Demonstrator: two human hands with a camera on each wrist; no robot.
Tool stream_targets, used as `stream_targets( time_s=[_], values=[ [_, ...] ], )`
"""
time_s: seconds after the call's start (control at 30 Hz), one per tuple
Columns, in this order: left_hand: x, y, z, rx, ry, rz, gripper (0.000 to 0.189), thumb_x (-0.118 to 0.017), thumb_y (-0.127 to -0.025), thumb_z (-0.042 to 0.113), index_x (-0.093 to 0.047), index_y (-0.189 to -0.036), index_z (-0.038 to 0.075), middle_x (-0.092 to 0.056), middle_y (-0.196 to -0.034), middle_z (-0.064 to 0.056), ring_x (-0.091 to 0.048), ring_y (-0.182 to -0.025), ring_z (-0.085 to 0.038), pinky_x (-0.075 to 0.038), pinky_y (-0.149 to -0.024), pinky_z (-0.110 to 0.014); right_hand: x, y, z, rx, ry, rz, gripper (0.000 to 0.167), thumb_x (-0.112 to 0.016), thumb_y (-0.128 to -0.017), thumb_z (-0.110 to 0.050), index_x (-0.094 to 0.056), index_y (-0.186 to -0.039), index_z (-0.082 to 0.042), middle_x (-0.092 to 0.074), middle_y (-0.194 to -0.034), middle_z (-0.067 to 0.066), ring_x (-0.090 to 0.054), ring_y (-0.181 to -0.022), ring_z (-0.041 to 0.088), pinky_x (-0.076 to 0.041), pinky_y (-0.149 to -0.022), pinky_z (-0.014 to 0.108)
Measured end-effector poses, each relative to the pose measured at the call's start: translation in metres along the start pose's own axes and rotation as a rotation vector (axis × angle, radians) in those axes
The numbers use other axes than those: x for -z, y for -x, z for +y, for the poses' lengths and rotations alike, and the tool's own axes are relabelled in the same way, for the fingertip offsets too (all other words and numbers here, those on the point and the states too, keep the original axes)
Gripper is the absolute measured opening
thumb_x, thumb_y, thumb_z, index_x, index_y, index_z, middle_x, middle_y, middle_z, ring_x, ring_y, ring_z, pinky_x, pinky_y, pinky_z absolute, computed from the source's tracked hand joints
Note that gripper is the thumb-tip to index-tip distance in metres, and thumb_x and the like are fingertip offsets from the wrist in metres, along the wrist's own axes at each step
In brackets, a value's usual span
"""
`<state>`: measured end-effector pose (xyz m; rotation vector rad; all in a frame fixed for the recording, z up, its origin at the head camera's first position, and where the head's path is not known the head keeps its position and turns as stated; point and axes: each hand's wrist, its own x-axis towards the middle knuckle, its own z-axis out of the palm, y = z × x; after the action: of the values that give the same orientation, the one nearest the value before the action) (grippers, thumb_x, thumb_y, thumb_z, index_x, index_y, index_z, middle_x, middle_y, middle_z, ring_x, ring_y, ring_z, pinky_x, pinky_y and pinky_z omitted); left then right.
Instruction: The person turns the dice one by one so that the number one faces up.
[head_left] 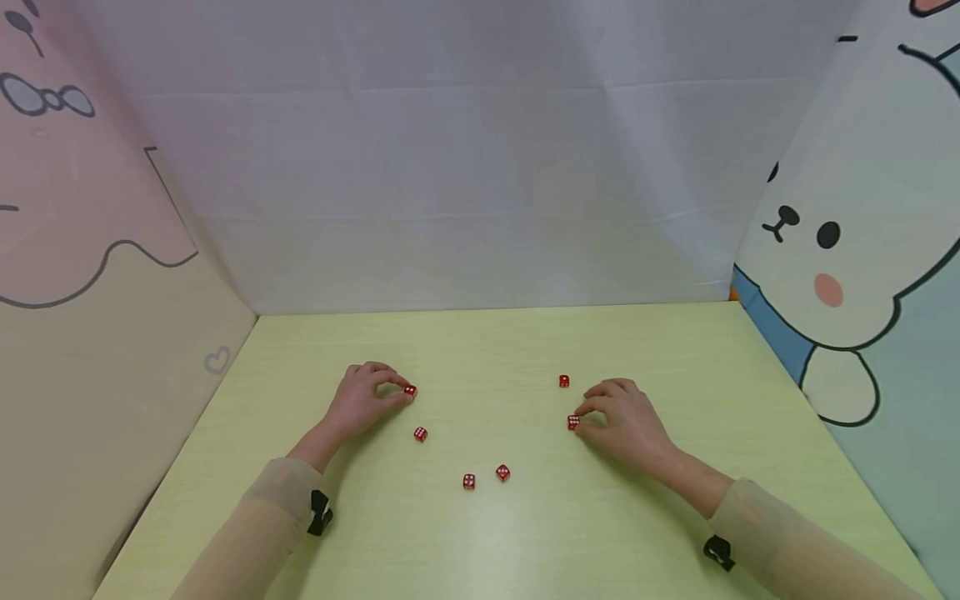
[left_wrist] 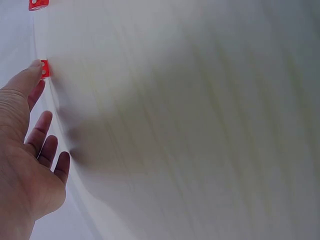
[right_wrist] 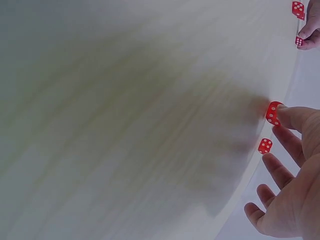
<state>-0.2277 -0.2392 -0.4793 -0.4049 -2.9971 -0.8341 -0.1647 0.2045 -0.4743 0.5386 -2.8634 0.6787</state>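
My left hand pinches a red die with white dots between thumb and index finger, at the middle left of the table. In the left wrist view, this die shows at the thumb tip, and the other fingers are spread loosely. On the right side, my right hand pinches another red die the same way. The right wrist view has the thumb partly covering that die. Just beyond the right fingers sits a loose red die.
Three more red dice lie on the pale yellow table: one die near the left hand, and a die beside another die nearer the front. A white cloth hangs behind; cartoon-printed panels flank the table.
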Motion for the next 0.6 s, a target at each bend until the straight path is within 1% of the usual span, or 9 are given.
stream_targets(
  time_s=[0.3, 0.6],
  values=[
    [-0.0029, -0.0006, 0.0026, -0.003, -0.016, 0.017, 0.027, -0.08, -0.09, 0.042, -0.079, -0.109, 0.022, -0.06, -0.131, -0.014, -0.045, -0.122, -0.043, -0.039, -0.101, -0.058, -0.0005, 0.0, 0.0001, 0.001, 0.016, -0.011, 0.011, -0.085, -0.083, -0.025, -0.082, -0.092, -0.022, -0.069, -0.116, 0.005, -0.051, -0.122, 0.041, -0.043, -0.097, 0.062],
    [-0.0045, -0.0006, 0.0041, -0.008, -0.027, 0.03, 0.025, -0.081, -0.089, 0.04, -0.079, -0.105, 0.021, -0.061, -0.13, -0.013, -0.046, -0.123, -0.043, -0.039, -0.102, -0.058, -0.0017, -0.0009, 0.0003, 0.028, 0.055, -0.002, 0.01, -0.086, -0.083, -0.027, -0.081, -0.089, -0.022, -0.07, -0.115, 0.006, -0.052, -0.121, 0.039, -0.043, -0.099, 0.06]
  ],
)
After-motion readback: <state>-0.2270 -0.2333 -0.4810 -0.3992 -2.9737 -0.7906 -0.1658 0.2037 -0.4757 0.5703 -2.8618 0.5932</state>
